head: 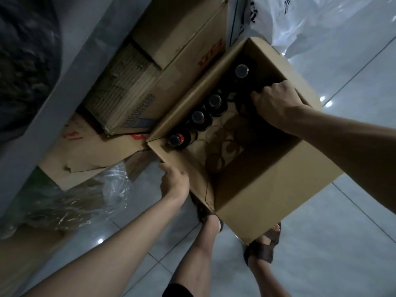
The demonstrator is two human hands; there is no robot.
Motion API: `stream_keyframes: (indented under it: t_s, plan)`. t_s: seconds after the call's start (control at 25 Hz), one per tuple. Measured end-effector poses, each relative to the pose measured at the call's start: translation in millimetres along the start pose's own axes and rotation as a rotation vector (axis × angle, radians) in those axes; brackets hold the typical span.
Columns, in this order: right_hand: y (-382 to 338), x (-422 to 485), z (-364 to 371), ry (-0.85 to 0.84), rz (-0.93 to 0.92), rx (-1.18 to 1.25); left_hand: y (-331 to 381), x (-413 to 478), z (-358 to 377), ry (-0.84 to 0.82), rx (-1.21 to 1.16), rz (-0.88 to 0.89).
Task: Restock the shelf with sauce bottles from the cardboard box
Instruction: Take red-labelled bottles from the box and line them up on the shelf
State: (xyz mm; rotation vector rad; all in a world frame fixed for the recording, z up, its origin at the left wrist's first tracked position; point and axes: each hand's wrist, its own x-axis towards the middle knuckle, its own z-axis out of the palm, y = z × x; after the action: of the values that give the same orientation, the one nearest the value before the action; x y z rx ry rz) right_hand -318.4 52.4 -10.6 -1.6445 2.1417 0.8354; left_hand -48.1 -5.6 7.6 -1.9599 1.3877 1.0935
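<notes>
Gripping a dark sauce bottle (243, 106) inside the cardboard box (257, 189) with the fingers (257, 96) of the right hand (276, 103). Clasping the box's outer wall with the left hand (174, 183), fingers curled.

Glossy pale tiled floor (342, 243). Closed brown cardboard carton with red print (182, 39) lies at upper left, a flattened brown cardboard sheet (90, 151) below it. Crinkled clear plastic wrap (85, 200) overlaps the sheet's edge. White plastic bag (310, 22) at upper right.

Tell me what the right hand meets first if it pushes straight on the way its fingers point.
The dark sauce bottle directly at the fingertips of the right hand, inside the cardboard box. The hand may already touch it, but shadow hides the grip and depth is unclear.
</notes>
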Motion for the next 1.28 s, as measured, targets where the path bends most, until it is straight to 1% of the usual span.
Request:
stream_keyframes:
  t_s: [0.08,0.12,0.24,0.32,0.4,0.48,0.6,0.68,0.76,0.88,1.0,1.12,1.2,1.28]
  plan:
    - [1.0,-9.3,-8.1,0.018,-0.06,-0.016,0.0,1.5,-6.6,-0.049,-0.022,-0.001]
    - [-0.1,-14.8,-11.7,0.037,-0.069,0.031,-2.3,2.0,-10.6,-0.076,-0.055,0.005]
    - [1.7,-40.3,-31.0,0.106,-0.056,0.239,-10.4,-12.5,-25.9,-0.192,-0.178,-0.006]
    - [9.5,-67.2,-53.9,0.162,-0.045,0.398,-17.0,-34.0,-37.4,-0.219,-0.174,0.024]
    - [16.7,-101.7,-83.9,0.191,-0.05,0.567,-18.5,-62.3,-48.8,-0.18,-0.191,0.12]
    - [23.1,-139.1,-119.3,0.187,-0.077,0.731,-14.3,-91.6,-58.2,-0.164,-0.149,0.292]
    - [42.4,-201.8,-189.4,0.207,-0.07,0.978,5.2,-160.9,-77.0,-0.221,-0.045,0.577]
    - [59.8,-244.3,-241.5,0.233,-0.072,1.146,18.3,-218.0,-91.2,-0.194,-0.061,0.728]
    - [76.3,-287.5,-299.4,0.331,-0.103,1.244,27.1,-276.4,-111.2,-0.14,-0.134,0.808]
    - [101.0,-349.3,-390.1,0.513,-0.134,1.277,37.5,-363.6,-152.6,-0.038,-0.241,0.899]
    - [133.7,-424.8,-490.9,0.633,-0.211,1.281,43.1,-465.4,-214.4,0.024,-0.343,1.036]
    - [164.2,-495.5,-581.7,0.689,-0.299,1.381,33.8,-564.0,-286.1,0.076,-0.459,1.177]
    - [175.6,-536.8,-636.0,0.735,-0.393,1.375,18.6,-625.3,-332.8,0.118,-0.544,1.25]
    - [173.7,-574.2,-682.5,0.737,-0.51,1.35,-2.3,-680.4,-375.5,0.159,-0.612,1.291]
